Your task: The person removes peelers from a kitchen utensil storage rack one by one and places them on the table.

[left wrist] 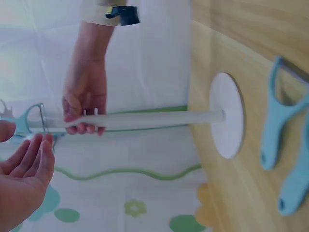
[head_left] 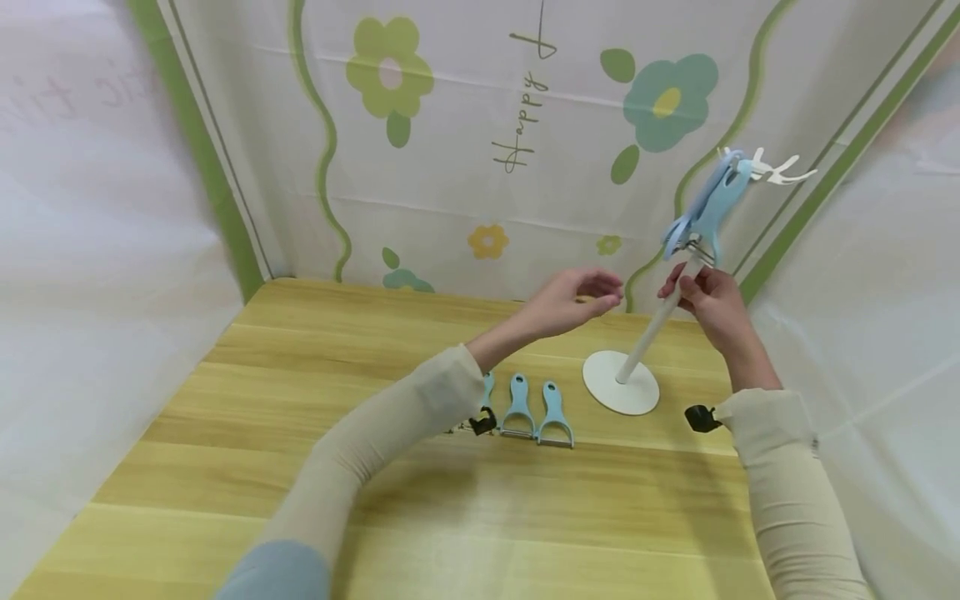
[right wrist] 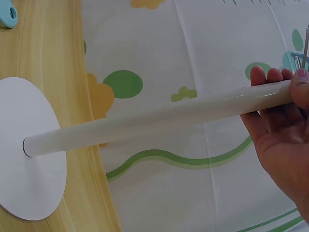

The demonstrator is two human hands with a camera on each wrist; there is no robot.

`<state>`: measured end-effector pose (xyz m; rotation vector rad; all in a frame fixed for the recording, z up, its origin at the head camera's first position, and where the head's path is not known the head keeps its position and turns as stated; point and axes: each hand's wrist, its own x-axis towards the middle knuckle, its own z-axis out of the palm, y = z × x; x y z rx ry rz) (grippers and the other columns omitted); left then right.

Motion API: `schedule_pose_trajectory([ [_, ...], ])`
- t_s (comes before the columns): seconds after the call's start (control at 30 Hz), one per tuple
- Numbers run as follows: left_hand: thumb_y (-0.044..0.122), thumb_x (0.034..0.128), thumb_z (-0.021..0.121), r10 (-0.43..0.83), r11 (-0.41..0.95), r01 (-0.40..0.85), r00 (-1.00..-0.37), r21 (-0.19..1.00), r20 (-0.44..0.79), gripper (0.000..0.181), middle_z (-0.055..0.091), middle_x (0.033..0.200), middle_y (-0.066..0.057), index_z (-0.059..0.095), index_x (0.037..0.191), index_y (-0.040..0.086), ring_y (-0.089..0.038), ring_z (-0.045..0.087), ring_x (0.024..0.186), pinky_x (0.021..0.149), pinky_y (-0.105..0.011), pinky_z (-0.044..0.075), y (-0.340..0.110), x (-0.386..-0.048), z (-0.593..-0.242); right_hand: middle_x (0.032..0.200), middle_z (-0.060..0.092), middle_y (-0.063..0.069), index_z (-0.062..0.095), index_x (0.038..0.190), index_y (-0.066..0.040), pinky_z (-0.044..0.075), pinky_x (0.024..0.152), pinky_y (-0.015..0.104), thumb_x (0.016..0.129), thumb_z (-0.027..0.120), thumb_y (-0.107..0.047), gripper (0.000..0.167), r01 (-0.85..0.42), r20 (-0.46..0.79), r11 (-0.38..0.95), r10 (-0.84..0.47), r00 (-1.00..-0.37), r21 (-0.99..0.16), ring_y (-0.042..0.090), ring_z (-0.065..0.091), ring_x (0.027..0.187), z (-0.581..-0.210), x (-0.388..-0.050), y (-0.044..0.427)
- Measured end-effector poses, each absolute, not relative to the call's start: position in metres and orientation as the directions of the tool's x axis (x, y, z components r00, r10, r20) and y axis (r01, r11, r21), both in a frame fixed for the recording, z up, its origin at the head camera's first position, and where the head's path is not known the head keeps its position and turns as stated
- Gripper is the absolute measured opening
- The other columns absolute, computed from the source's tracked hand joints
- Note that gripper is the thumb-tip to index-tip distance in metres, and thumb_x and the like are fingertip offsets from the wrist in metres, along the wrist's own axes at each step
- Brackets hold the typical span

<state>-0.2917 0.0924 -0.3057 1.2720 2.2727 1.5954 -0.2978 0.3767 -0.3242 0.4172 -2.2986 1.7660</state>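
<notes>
A white stand with a round base rises from the wooden table, its top fitted with white hooks. Blue peelers hang from those hooks. My right hand grips the pole just below them, fingers and thumb around it, as the right wrist view also has it. Left of the pole, my left hand is in the air with loosely bent fingers and holds nothing. In the left wrist view, its fingertips appear close to a hanging peeler; whether they touch it I cannot tell.
Several blue peelers lie in a row on the wooden table, partly hidden by the left sleeve. A printed curtain with flowers stands behind the table. White sheets hang at both sides.
</notes>
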Motion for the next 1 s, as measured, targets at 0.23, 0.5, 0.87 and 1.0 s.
schedule_pose_trajectory([
  [0.23, 0.014, 0.1016, 0.057, 0.636, -0.031, 0.530, -0.643, 0.847, 0.426, 0.039, 0.063, 0.134, -0.015, 0.053, 0.137, 0.000, -0.016, 0.061, 0.124, 0.095, -0.014, 0.050, 0.122, -0.297, -0.270, 0.088, 0.068, -0.002, 0.058, 0.106, 0.002, 0.057, 0.080, 0.015, 0.102, 0.054, -0.017, 0.021, -0.360, 0.343, 0.167, -0.121, -0.931, -0.918, 0.009, 0.068, 0.086, -0.324, -0.297, 0.377],
  [0.5, 0.011, 0.1017, 0.056, 0.620, -0.043, 0.569, -0.629, 0.821, 0.469, 0.043, 0.058, 0.142, -0.013, 0.048, 0.142, 0.002, -0.013, 0.057, 0.130, 0.102, -0.010, 0.043, 0.147, -0.306, -0.245, 0.087, 0.068, -0.001, 0.060, 0.105, 0.000, 0.057, 0.080, 0.016, 0.102, 0.054, -0.015, 0.017, -0.363, 0.346, 0.114, -0.142, -0.927, -0.925, 0.009, 0.069, 0.085, -0.322, -0.298, 0.378],
  [0.87, 0.016, 0.1009, 0.059, 0.600, 0.091, 0.597, -0.671, 0.797, 0.435, 0.049, 0.054, 0.148, -0.005, 0.045, 0.147, 0.007, -0.007, 0.055, 0.131, 0.101, -0.006, 0.041, 0.176, -0.320, -0.227, 0.089, 0.069, 0.004, 0.060, 0.103, 0.006, 0.058, 0.080, 0.020, 0.102, 0.049, -0.006, 0.017, -0.405, 0.404, -0.040, -0.217, -0.889, -0.913, 0.013, 0.070, 0.086, -0.325, -0.300, 0.380],
  [1.0, 0.018, 0.1007, 0.060, 0.590, 0.113, 0.570, -0.697, 0.814, 0.407, 0.047, 0.061, 0.141, -0.005, 0.048, 0.145, 0.008, -0.007, 0.059, 0.126, 0.096, -0.007, 0.044, 0.184, -0.322, -0.225, 0.089, 0.069, 0.004, 0.059, 0.101, 0.006, 0.058, 0.080, 0.020, 0.103, 0.047, -0.005, 0.017, -0.417, 0.417, -0.050, -0.229, -0.880, -0.907, 0.013, 0.070, 0.086, -0.326, -0.301, 0.381],
])
